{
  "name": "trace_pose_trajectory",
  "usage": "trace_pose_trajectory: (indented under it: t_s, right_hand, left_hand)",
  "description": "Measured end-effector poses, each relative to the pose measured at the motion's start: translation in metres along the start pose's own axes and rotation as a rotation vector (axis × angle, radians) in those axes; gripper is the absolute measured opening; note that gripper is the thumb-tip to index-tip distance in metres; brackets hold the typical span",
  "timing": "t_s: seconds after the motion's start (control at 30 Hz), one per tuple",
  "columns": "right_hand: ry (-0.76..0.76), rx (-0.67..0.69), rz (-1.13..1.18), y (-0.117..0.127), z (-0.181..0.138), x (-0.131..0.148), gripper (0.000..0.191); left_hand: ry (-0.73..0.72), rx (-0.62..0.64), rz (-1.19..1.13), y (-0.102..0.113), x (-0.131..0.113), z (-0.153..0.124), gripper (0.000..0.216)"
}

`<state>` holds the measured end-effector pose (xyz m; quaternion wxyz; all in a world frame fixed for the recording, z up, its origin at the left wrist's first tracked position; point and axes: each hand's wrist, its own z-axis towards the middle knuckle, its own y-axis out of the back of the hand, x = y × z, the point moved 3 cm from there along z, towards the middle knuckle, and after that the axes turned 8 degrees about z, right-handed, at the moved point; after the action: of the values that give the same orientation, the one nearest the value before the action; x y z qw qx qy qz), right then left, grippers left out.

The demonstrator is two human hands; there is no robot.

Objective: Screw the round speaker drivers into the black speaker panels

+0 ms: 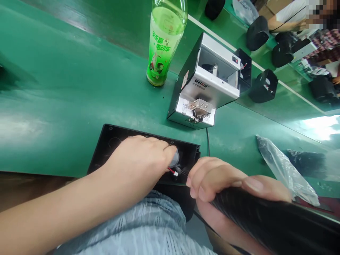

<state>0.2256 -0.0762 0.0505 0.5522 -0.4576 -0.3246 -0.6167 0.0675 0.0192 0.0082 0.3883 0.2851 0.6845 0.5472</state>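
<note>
So far: 1 round part (174, 160) inside black housing (102, 150), white plug (175, 174) loose. Your right hand (220, 177) clamped round black tool (268, 216); left hand (140, 156) fingers, can't tell.

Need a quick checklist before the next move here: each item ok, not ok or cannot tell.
1. Right hand gripping the black tool: ok, fingers wrapped around it.
2. Left hand at the black housing: ok, over its open side.
3. Tool tip placement: cannot tell, blurred near the right fingers.
4. White connector clear of the work area: not ok, its end lies between the hands.
5. Bottle clear of the housing: ok, stands apart beside the WEIXIN machine.
</note>
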Motion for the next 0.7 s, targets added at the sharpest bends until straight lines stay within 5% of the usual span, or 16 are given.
trace_pose_trajectory:
  t_s: [0.23,0.43,0.6,0.7]
  right_hand:
    - [-0.079,-0.043,-0.003,-0.003,0.005,0.000,0.048]
    - [-0.344,0.291,-0.051,0.008,0.024,0.009,0.057]
    - [0.012,-0.137,0.054,-0.005,0.003,-0.003,0.034]
    - [0.072,-0.201,0.054,-0.011,-0.003,-0.005,0.044]
  left_hand:
    - [-0.006,0.021,-0.012,-0.001,0.004,0.003,0.030]
    - [-0.012,0.149,0.003,0.004,0.006,0.009,0.038]
    - [-0.047,0.137,0.032,0.005,0.006,0.014,0.031]
    - [-0.039,0.081,0.001,0.006,0.009,0.014,0.019]
